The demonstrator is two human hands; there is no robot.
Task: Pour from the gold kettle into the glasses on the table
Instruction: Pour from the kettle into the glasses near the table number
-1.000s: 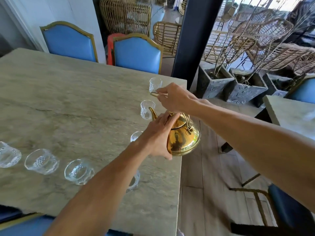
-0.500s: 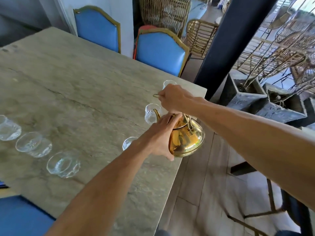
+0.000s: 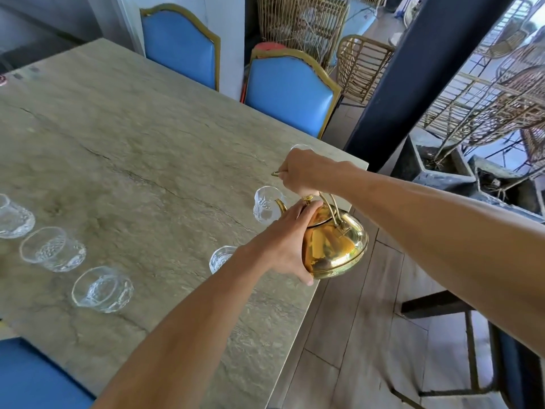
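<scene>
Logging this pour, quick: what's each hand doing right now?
Left hand: open, fingers flat against the kettle.
Right hand: closed on the kettle's handle.

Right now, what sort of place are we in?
Probably a cafe or restaurant dining area: a long stone-look table lined with glasses, matching blue padded chairs, and rattan chairs crowded behind them.

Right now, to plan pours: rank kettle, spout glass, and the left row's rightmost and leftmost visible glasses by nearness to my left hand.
1. The kettle, touched by the left hand.
2. The spout glass, just ahead.
3. The row's rightmost glass, leftward.
4. The leftmost glass, at the picture's left edge.
</scene>
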